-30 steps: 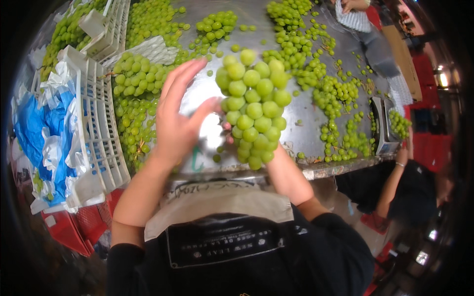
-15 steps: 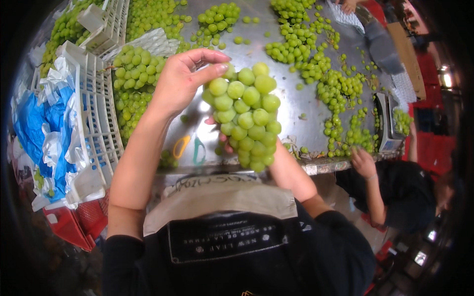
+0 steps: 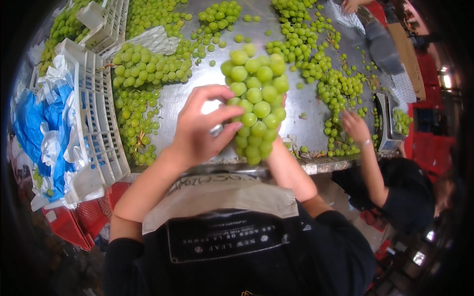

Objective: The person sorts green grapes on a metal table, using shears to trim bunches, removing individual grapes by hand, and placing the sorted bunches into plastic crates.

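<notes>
A full bunch of green grapes [image 3: 257, 98] is held up in front of me above the metal table. My right hand [image 3: 283, 104] supports it from behind; the bunch hides nearly all of that hand. On the bunch's left side is my left hand [image 3: 200, 126], its fingers bent and apart, with the fingertips at or very near the grapes. Whether they press on a grape is hard to see. Beyond my left hand, another large bunch of grapes [image 3: 148, 66] lies on the table.
White plastic crates [image 3: 98, 113] line the left side, one with blue and white wrapping [image 3: 42, 133]. More grapes [image 3: 296, 39] cover parts of the metal table [image 3: 173, 103]. On the right, a co-worker's hand [image 3: 354, 127] reaches over grapes near a scale [image 3: 387, 123].
My left hand has come down from the top of the bunch to its left side, fingers spreading. The bunch has shifted slightly up and right. The co-worker's hand has moved further over the table.
</notes>
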{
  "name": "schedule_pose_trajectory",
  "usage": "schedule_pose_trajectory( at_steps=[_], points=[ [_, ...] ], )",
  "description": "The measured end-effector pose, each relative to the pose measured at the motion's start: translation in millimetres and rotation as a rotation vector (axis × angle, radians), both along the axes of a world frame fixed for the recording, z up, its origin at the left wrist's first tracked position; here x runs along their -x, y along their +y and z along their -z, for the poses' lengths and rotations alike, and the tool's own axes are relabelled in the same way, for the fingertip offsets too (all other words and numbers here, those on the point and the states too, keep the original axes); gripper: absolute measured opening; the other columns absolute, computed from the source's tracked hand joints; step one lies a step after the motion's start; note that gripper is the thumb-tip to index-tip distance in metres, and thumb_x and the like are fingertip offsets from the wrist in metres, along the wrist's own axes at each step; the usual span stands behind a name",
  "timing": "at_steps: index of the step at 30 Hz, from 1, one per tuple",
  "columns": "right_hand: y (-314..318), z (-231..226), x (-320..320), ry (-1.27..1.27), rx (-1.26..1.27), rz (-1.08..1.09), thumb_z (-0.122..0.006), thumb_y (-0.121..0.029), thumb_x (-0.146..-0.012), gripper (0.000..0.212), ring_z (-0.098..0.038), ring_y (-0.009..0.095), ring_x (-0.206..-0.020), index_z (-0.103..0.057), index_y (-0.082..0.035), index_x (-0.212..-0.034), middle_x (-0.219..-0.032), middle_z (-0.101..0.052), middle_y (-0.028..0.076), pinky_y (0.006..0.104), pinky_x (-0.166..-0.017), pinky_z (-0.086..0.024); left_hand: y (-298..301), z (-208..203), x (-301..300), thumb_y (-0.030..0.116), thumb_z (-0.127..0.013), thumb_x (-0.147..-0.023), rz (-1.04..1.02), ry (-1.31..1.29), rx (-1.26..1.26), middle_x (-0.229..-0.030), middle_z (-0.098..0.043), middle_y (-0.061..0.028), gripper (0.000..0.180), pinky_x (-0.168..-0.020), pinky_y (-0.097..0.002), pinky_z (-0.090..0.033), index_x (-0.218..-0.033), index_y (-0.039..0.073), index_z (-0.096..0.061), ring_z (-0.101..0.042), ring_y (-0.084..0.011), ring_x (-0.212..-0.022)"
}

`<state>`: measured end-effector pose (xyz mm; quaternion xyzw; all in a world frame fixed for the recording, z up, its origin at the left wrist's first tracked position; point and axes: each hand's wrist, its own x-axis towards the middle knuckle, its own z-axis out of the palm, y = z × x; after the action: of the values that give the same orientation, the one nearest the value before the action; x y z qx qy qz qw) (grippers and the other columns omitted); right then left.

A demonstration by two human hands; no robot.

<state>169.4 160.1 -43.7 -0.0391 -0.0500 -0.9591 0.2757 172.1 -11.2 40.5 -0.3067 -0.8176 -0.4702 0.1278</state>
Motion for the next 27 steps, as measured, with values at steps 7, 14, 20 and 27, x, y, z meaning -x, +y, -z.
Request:
schedule_pose_trajectory(
  at_steps=[7,14,20,27],
  points=[
    [1.2,7.1,-1.9,0.052,-0.143,0.071,-0.033,-0.073,-0.077,0.093,-0.037,0.038,-0.124,-0.020,-0.007,-0.141,-0.140,-0.031,0.017,0.0492,-0.103,-0.032,0.2,7.2,9.7,0.008,-0.075,-0.060,0.088,0.180,0.061,-0.102,-0.056,-0.0072,0.030,-0.086,-0.0381,-0.042,-0.088,0.015,-0.068,-0.052,-0.0276,-0.103],
    [3.2,-4.8,-4.7,0.173,-0.205,0.082,-0.042,-0.065,-0.080,0.087,-0.038,0.033,-0.124,-0.023,-0.005,-0.139,-0.139,-0.032,0.018,0.0460,-0.103,-0.033,-2.5,26.3,5.2,0.028,-0.079,-0.062,-0.036,0.014,-0.145,-0.118,-0.048,-0.0114,0.068,-0.098,-0.0410,-0.034,-0.120,0.010,-0.049,-0.045,-0.0296,-0.114],
    [8.8,-11.3,-11.1,0.361,-0.850,0.255,-0.057,-0.051,-0.080,0.084,-0.039,0.028,-0.123,-0.022,-0.002,-0.138,-0.136,-0.036,0.014,0.0413,-0.102,-0.034,6.3,44.2,-1.2,0.020,-0.077,-0.068,0.357,-1.109,-0.709,-0.133,-0.037,-0.0120,0.097,-0.103,-0.0358,-0.030,-0.140,0.002,-0.015,-0.036,-0.0222,-0.124],
    [2.2,-44.7,6.8,0.406,-1.289,0.574,-0.059,-0.054,-0.079,0.088,-0.036,0.026,-0.126,-0.020,-0.003,-0.139,-0.137,-0.035,0.014,0.0389,-0.104,-0.031,21.5,24.5,-1.3,0.013,-0.077,-0.068,0.084,-0.729,-0.796,-0.128,-0.041,-0.0102,0.096,-0.100,-0.0349,-0.035,-0.139,0.001,-0.014,-0.042,-0.0206,-0.118]
  ],
)
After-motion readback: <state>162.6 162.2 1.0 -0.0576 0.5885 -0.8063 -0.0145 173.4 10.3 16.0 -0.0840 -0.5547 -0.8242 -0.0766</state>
